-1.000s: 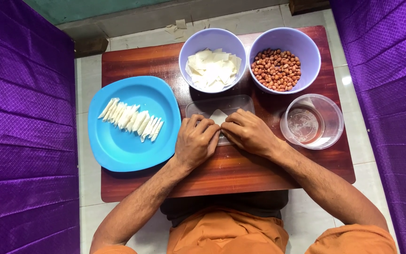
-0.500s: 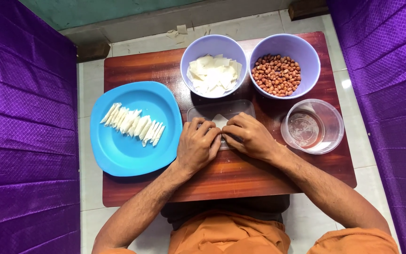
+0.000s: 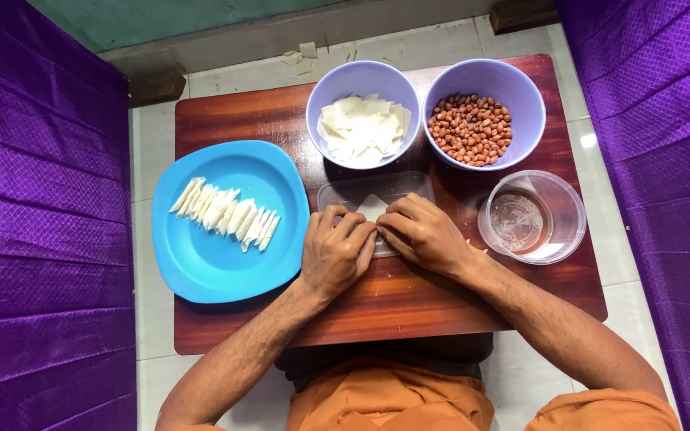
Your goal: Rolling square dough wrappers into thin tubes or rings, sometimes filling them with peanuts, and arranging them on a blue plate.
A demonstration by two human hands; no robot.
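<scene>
A small white pastry sheet [image 3: 372,206] lies on a clear plastic lid [image 3: 345,191] in the middle of a low wooden table [image 3: 233,112]. My left hand [image 3: 335,254] and my right hand [image 3: 421,234] both press on the sheet, fingertips meeting over it, so most of it is hidden. To the left, a blue plate [image 3: 209,263] carries a row of several folded white pastry pieces [image 3: 225,214].
Two lilac bowls stand at the table's far edge: one with white pastry sheets [image 3: 361,128], one with peanuts [image 3: 469,128]. A clear round container [image 3: 532,217] with a little liquid is at the right. Purple cloth walls [image 3: 33,239] flank both sides.
Both hands stay on the sheet; the fingers have shifted slightly. The camera has moved a little.
</scene>
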